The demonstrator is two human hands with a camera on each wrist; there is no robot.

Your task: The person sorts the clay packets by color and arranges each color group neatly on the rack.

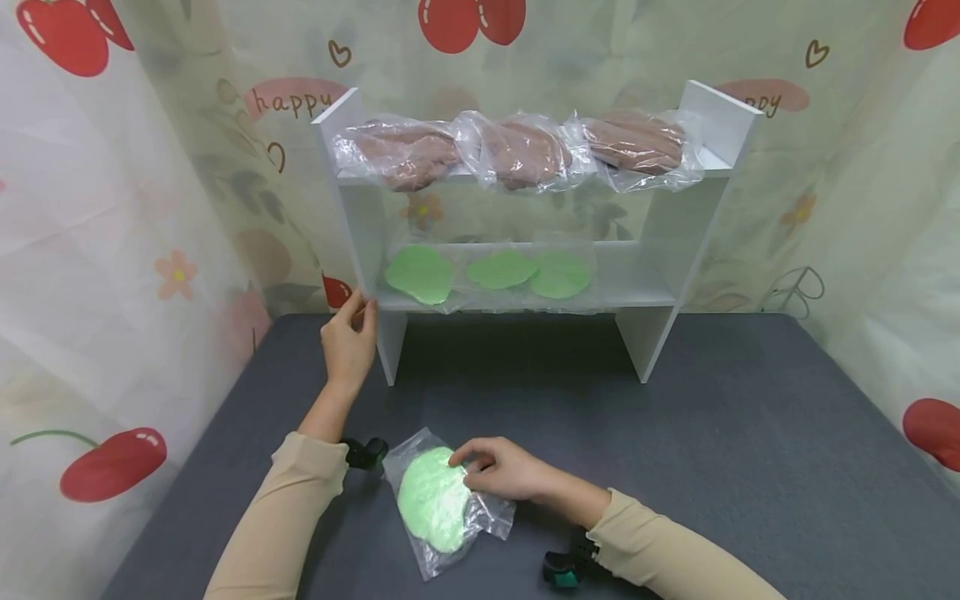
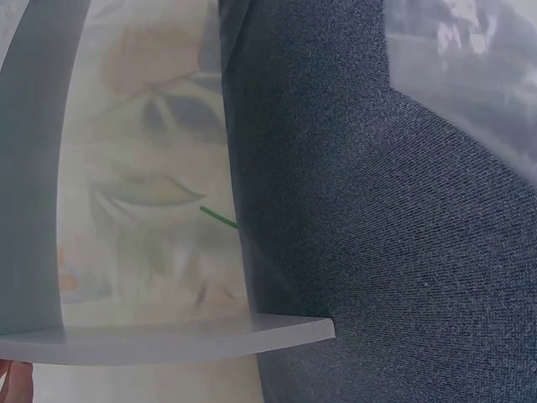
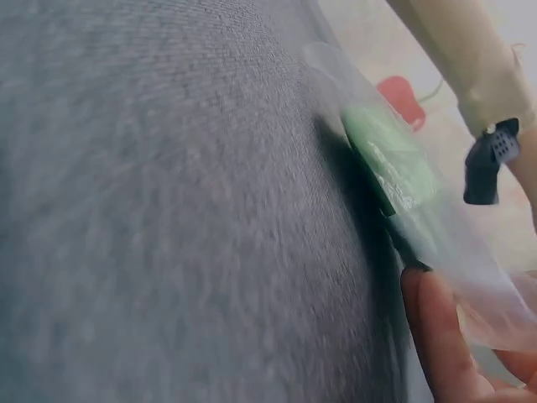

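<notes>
My right hand (image 1: 517,472) pinches the side of a clear plastic bag (image 1: 422,557) holding a flat, rounded green piece (image 1: 433,500). In the right wrist view, the fingers (image 3: 440,336) grip the bag's edge, and the green piece (image 3: 390,159) tilts close over the dark tabletop. My left hand (image 1: 350,343) is at the left side panel of a white shelf (image 1: 637,279), thumb and forefinger at the panel's front edge. Only a fingertip (image 2: 17,382) of it shows in the left wrist view, against the panel (image 2: 168,344).
Three clear bags of brown, folded-looking pieces (image 1: 525,154) line the top shelf. On the lower shelf lie bagged green pieces (image 1: 420,273). Patterned curtains (image 1: 150,208) surround the dark table (image 1: 750,467). A thin cable (image 1: 806,287) hangs behind, right of the shelf.
</notes>
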